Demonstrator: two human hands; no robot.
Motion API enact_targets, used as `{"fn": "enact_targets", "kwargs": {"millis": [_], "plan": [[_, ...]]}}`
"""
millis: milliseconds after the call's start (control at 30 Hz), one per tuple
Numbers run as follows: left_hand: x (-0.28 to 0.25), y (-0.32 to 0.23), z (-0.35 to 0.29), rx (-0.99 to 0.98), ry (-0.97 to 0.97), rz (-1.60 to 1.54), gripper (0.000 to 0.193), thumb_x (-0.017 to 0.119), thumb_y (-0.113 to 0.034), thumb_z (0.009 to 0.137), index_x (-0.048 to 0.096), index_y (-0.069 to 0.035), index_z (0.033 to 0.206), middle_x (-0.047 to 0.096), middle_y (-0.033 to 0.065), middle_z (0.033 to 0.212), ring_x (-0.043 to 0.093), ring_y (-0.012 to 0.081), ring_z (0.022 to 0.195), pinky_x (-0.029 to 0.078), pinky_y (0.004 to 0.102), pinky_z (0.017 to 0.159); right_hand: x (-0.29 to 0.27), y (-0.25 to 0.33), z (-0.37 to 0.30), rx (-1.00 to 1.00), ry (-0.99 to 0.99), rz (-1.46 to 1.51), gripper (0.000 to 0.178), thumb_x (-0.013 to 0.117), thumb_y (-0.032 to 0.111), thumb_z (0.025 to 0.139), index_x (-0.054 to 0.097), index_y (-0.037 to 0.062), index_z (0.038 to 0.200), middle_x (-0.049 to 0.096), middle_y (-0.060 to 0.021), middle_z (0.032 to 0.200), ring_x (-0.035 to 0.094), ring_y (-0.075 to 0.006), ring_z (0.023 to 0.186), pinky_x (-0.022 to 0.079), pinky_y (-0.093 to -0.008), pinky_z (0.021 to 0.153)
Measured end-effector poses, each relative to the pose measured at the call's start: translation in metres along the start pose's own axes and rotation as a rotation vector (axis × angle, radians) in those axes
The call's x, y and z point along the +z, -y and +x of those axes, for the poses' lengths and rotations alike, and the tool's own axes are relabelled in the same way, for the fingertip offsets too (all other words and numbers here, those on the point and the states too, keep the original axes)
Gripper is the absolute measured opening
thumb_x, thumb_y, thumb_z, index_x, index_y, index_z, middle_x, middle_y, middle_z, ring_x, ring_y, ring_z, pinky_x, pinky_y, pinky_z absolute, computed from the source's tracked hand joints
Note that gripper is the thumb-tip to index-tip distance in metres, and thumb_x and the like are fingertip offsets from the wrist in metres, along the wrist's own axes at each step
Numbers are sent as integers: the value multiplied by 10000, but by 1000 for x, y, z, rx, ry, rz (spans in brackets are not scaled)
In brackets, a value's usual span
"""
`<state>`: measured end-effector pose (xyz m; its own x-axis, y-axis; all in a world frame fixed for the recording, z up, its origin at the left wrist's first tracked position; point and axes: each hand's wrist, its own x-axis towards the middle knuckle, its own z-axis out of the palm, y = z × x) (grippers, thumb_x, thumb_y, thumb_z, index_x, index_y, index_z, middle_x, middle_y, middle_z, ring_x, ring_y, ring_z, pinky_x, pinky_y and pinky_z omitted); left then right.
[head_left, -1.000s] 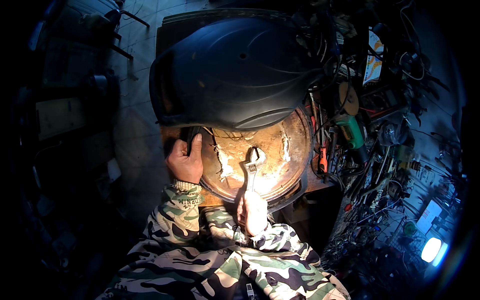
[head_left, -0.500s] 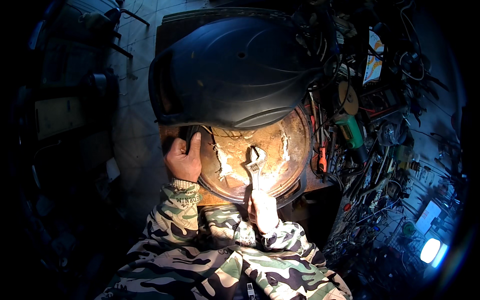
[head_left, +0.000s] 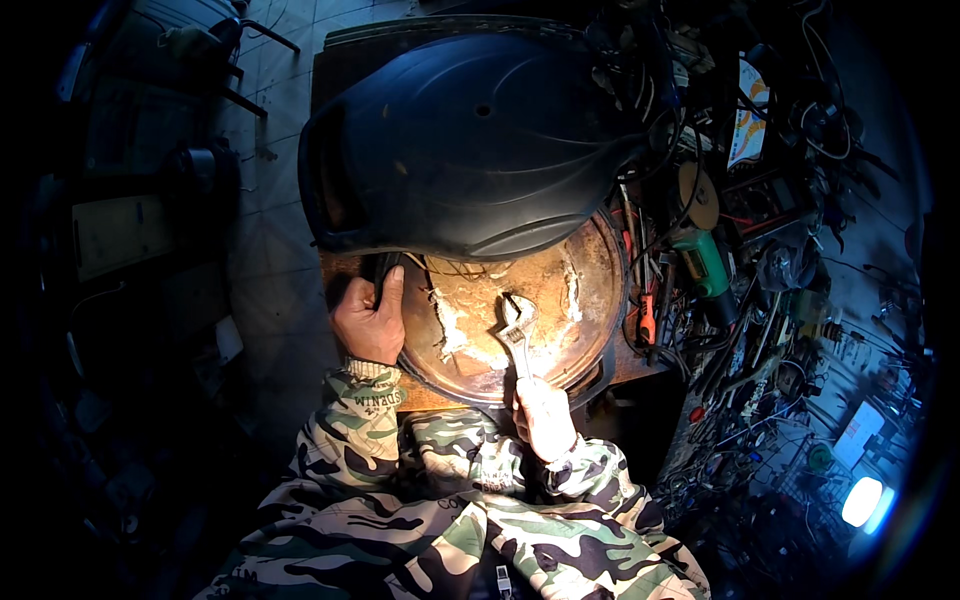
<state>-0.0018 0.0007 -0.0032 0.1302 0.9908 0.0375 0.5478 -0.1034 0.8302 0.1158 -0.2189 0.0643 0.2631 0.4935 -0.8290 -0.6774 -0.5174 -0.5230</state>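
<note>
Here, the right hand (head_left: pixel 546 418) — curled — holds an adjustable wrench (head_left: pixel 517 345).

Silver wrench (head_left: pixel 518 340), camouflage-patterned sleeves (head_left: pixel 352 430)

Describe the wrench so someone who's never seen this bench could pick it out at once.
Find the big black cover at the top middle; below it shows a round, rust-brown disc. Over that disc, the person's right hand holds the adjustable wrench, its head pointing away from them. Unlike the orange-handled tool to its right, it is silvery metal with an open jaw.
</note>
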Motion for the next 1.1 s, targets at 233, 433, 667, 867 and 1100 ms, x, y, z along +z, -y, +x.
{"fn": "enact_targets", "kwargs": {"millis": [233, 433, 667, 867, 1100], "plan": [[1, 1, -2, -35, -7, 6, 470, 813, -231, 831, 452, -23, 613, 383, 56, 508, 312, 131, 498, 304, 344, 455, 14, 0, -4, 16, -11, 118, 287, 498, 269, 1038, 520, 89, 816, 413, 54, 561, 304, -35, 407, 231, -212, 382], [1, 6, -2, -5, -14, 20, 475, 816, -237, 826, 449, -22, 614, 375, 76, 515, 311, 154, 490, 313, 354, 454, 30, -14, -4, -60, -36, 241, 249, 513, 233, 1037, 542, 78, 844, 437, 54, 571, 351, -39, 423, 256, -209, 381], [1, 0, -3, 5, -2, 45, 447, 777, -211, 873, 452, -35, 624, 390, 32, 520, 318, 102, 527, 299, 346, 467, 37, -17, -3, -36, -49, 262, 244, 506, 240, 1040, 553, 84, 859, 445, 51, 559, 354, -36, 411, 259, -207, 377], [0, -3, -4, -10, 7, 52, 441, 761, -208, 894, 452, -40, 629, 383, 1, 530, 320, 73, 548, 293, 329, 472, 47, -23, -1, -89, -87, 232, 300, 493, 267, 1043, 533, 87, 806, 448, 36, 548, 350, -50, 397, 258, -217, 372], [1, -1, -3, 1, 14, 44, 450, 763, -210, 893, 439, -43, 629, 369, -2, 535, 316, 72, 550, 287, 327, 472, 48, -24, -1, -72, -59, 252, 351, 478, 296, 1048, 515, 80, 774, 422, 13, 516, 351, -80, 372, 262, -235, 356]]}}
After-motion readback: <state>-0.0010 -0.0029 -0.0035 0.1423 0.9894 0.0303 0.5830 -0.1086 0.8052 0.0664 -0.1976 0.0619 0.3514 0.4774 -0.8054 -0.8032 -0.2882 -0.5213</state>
